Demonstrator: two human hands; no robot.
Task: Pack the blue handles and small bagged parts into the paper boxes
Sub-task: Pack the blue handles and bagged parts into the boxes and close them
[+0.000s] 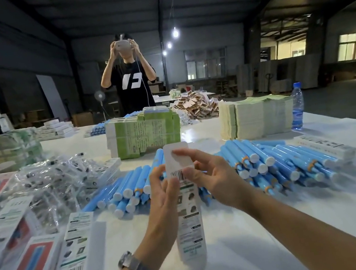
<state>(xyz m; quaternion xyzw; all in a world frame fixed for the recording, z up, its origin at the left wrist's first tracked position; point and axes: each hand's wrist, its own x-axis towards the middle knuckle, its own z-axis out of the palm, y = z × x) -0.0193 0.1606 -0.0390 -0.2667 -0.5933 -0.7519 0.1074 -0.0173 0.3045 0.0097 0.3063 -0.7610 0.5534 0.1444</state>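
left hand and right hand both pinch the upright paper box above bare white table, near edge of the blue handle pile; bagged parts lie left

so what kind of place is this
Probably a warehouse packing floor: a high metal roof, a long table heaped with blue handles, bagged parts and stacks of flat boxes.

Dim warehouse — lit windows, hanging bulbs.
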